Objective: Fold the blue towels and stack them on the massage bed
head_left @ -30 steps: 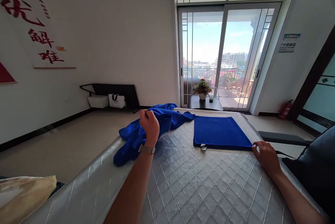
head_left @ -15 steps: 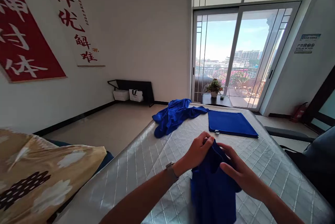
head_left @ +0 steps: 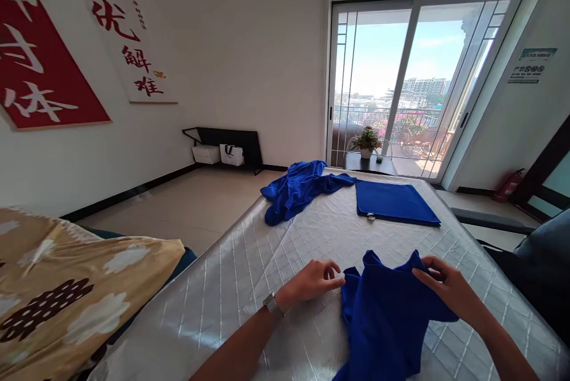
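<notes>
Silver quilting [head_left: 231,286] | right hand [head_left: 450,289] pinches blue cloth [head_left: 389,316] | left hand [head_left: 310,282] half-open, perhaps touching it

Three lots of blue cloth [head_left: 392,316] [head_left: 296,191] [head_left: 396,203], two hands [head_left: 309,281] [head_left: 452,291], two banners [head_left: 48,66] [head_left: 154,63]

"What's on the padded cover [head_left: 240,268] before you?"
"The near cloth [head_left: 387,316] lies closest to me, the folded cloth [head_left: 396,203] beyond it, the crumpled cloth [head_left: 298,191] left of that."
"And around?"
"The blanket [head_left: 107,286] is on my left. Past the cover's far end stands the side table [head_left: 355,164], the potted plant [head_left: 366,142] on it (glass door [head_left: 374,60] behind). Far left, the box [head_left: 206,154] sits left of the bag [head_left: 232,155]."
</notes>
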Available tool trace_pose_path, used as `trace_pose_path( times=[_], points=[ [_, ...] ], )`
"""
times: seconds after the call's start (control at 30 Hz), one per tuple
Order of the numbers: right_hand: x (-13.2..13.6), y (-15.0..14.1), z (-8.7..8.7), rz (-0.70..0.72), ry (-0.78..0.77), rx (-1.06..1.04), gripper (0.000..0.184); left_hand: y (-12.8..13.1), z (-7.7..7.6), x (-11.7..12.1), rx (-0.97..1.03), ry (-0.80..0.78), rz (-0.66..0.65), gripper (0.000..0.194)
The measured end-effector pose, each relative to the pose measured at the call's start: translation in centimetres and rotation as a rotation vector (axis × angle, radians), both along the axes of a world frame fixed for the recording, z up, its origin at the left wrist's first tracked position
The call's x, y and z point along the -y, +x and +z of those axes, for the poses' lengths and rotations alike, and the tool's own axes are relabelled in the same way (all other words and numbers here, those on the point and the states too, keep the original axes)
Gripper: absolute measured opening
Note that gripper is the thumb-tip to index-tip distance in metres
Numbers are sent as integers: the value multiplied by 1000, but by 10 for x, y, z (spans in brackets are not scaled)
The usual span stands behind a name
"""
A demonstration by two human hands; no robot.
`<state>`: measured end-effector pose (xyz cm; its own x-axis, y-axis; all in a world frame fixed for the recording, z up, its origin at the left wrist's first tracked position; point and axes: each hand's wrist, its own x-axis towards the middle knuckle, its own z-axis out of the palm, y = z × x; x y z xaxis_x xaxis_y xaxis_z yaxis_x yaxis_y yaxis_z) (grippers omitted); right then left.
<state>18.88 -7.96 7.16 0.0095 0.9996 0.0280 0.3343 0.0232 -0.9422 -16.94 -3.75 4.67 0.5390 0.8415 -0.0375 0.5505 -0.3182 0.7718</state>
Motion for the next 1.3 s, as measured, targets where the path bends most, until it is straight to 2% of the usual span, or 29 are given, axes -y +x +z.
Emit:
trace_pose_path(
  times=[0.17, 0.23, 0.33, 0.4, 0.5, 0.6, 0.67, 0.73, 0.8, 0.87, 0.93, 1.0, 1.1, 1.2, 1.3],
  points=[
    [8, 8, 3, 97, 6, 96, 46, 30, -8, 5, -93, 150, 79, 24],
    [13, 5, 6, 131, 6, 100, 48, 38, -13, 5, -35, 177, 97, 14],
    [16, 7, 8, 114, 18, 71, 47, 41, -14, 5, 155, 90, 143, 11],
    [13, 15, 8, -5, 27, 31, 47, 38, -7, 5, 333, -7, 208, 11],
    [0, 32, 3, -292, 53, -11, 50, 28, 10, 5, 653, -135, 304, 24],
    [-11, 37, -5, -571, 167, 195, 55, 19, 26, 11, 882, -240, 290, 35],
    [-10, 24, -9, -639, 365, 395, 52, 18, 32, 17, 928, -285, 230, 40],
    [-2, -1, -11, -519, 608, 496, 41, 21, 34, 23, 910, -305, 159, 45],
    [8, -32, -13, -243, 765, 564, 33, 25, 34, 28, 865, -302, 107, 42],
    [15, -59, -16, 59, 813, 676, 42, 28, 35, 30, 828, -290, 88, 37],
    [18, -76, -21, 225, 796, 768, 50, 28, 37, 30, 832, -277, 103, 32],
    [16, -79, -26, 240, 755, 781, 45, 25, 38, 29, 869, -262, 126, 26],
    [12, -70, -31, 201, 673, 747, 26, 21, 39, 26, 898, -195, 195, 27],
    [7, -52, -34, 140, 651, 709, 20, 14, 42, 22, 871, -65, 355, 31],
    [-2, -24, -34, -27, 663, 671, 16, 3, 51, 19, 830, 146, 545, 29]
  ],
)
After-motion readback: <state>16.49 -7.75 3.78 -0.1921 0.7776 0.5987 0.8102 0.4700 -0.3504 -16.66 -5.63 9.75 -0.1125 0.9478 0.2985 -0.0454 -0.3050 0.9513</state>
